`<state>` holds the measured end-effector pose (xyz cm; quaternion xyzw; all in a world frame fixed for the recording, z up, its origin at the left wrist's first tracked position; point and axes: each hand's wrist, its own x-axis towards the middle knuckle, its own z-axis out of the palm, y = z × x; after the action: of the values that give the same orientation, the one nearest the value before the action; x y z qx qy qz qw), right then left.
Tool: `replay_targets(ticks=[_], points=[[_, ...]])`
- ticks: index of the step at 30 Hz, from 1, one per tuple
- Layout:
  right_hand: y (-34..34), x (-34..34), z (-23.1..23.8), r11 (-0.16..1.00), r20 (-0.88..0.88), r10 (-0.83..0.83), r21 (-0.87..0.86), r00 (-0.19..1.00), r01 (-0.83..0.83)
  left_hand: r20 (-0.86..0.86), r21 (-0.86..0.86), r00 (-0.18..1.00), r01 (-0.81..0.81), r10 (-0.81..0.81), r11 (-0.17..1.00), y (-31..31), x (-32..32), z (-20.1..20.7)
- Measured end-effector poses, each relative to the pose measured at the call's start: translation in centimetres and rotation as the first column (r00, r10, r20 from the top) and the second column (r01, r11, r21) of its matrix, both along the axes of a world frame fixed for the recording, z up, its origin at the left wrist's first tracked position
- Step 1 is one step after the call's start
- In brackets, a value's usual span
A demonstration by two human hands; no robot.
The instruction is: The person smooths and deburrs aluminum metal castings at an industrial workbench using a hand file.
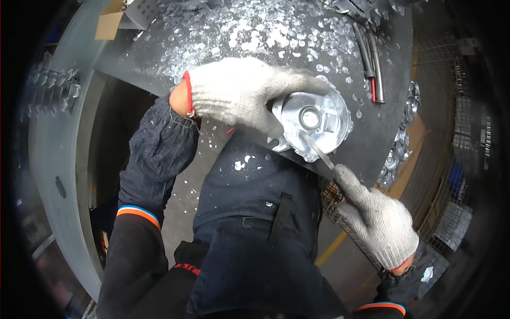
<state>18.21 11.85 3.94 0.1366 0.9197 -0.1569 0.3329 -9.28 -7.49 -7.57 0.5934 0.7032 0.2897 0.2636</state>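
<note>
A round silver cast-metal housing (334,106) with a raised ring in its middle lies at the table's near edge. My left hand (239,93), in a white knit glove with a red cuff, is closed on the housing's left side, thumb and fingers spread around its rim. My gloved right hand (377,220) is wrapped around a slim tool with a flat metal blade (319,152); its handle is hidden in the glove. The blade's tip touches the housing's inner face just below the central ring.
Metal chips (255,37) cover the far part of the dark table (366,143). Two rod-like tools (378,69), one partly red, lie at the right. An opened cardboard box (114,21) stands far left. Silver metal parts (396,151) are heaped beyond the right edge, near wire cages (451,223).
</note>
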Motion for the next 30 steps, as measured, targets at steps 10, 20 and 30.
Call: replay_targets(ticks=[10,20,30], points=[[0.2,-2.2,-0.4,0.982,-0.022,0.157,0.106,0.987,-0.154,-0.037,-0.026,0.999,-0.033,0.032,0.999,0.0,-0.3,-1.1],[1.1,-2.1,-0.1,0.974,-0.046,0.197,0.121,0.979,-0.191,-0.018,0.014,0.999,-0.039,0.039,0.999,-0.1,-0.4,-1.3],[3.1,-3.3,0.3,0.914,-0.081,0.393,0.144,0.916,-0.380,0.021,0.041,1.000,-0.007,0.006,0.999,0.1,-0.6,-1.3]])
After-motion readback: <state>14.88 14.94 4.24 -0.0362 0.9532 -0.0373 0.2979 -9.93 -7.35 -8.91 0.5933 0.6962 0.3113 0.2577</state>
